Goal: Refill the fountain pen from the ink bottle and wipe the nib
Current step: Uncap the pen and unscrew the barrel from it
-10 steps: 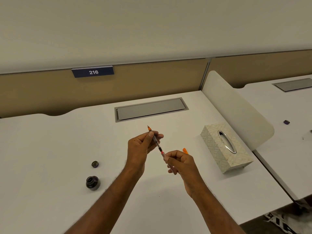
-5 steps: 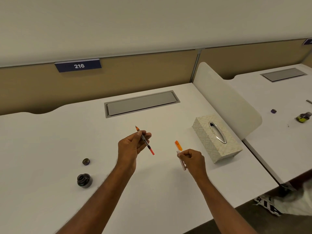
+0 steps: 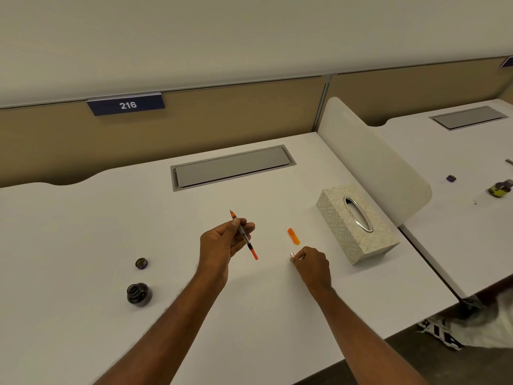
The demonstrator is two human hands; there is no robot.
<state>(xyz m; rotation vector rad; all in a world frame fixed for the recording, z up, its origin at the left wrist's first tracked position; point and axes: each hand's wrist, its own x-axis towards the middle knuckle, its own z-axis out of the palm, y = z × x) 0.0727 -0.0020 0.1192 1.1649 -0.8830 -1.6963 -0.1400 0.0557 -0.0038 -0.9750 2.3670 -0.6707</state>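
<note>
My left hand (image 3: 222, 243) grips the fountain pen's inner section (image 3: 244, 235), a thin grey converter with an orange nib end pointing away and a red knob toward me. My right hand (image 3: 312, 263) is low on the white desk (image 3: 83, 218), fingers closed on the pale pen barrel (image 3: 292, 255), of which only the tip shows. The orange pen cap (image 3: 293, 236) lies on the desk just beyond my right hand. The open dark ink bottle (image 3: 138, 294) stands at the left, with its lid (image 3: 141, 263) beside it.
A patterned tissue box (image 3: 355, 222) sits to the right, against a white divider panel (image 3: 374, 157). A grey cable hatch (image 3: 233, 168) is set in the desk behind. The neighbouring desk holds another ink bottle (image 3: 499, 188) and a small purple cap (image 3: 451, 178). A person's shoe (image 3: 441, 332) shows at lower right.
The barrel has come off the inner section and my hands have moved apart. My right hand has carried the barrel down to the desk near the orange cap.
</note>
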